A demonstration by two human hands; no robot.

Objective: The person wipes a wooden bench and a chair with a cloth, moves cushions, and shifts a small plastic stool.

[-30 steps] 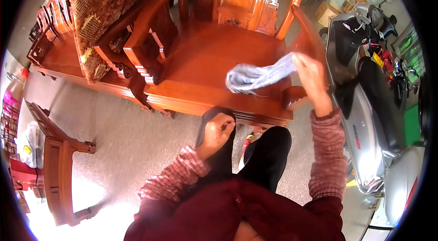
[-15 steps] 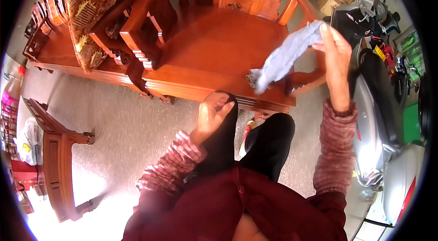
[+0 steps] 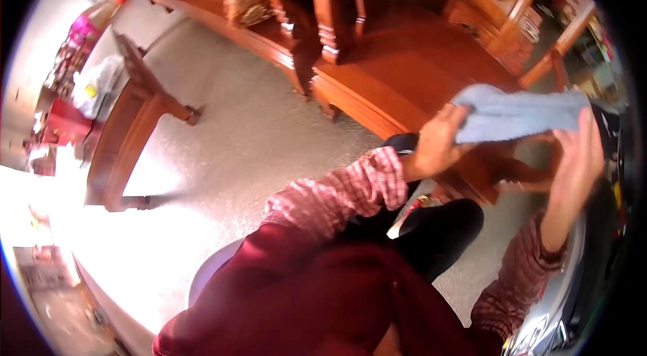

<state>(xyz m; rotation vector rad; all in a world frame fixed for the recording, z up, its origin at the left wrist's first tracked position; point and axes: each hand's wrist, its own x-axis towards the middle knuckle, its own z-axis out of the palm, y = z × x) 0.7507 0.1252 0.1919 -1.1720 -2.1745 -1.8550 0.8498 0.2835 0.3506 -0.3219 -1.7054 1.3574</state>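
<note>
A light blue-grey cloth (image 3: 515, 115) is stretched between my two hands, in the air over the front right of a polished reddish-brown wooden armchair (image 3: 418, 73). Fingers closed, my left hand (image 3: 437, 144) grips the cloth's left end. The right end is pinched in my right hand (image 3: 581, 147), its thumb below and fingers behind the cloth. Slight motion blur softens the cloth and both hands. Part of the seat and the chair's right arm lie hidden behind them.
A long wooden bench (image 3: 209, 19) with a brown patterned cushion (image 3: 259, 6) adjoins the chair on the left. Farther left stands a low wooden table (image 3: 128, 140) holding a clear plastic bag (image 3: 101, 86). A motorbike is partly visible at the right edge. Below are my black-trousered knees (image 3: 441, 235).
My left hand has risen from my knee and taken the cloth's loose end. The cloth, hanging from my right hand before, is now drawn out level. The view has turned rightward.
</note>
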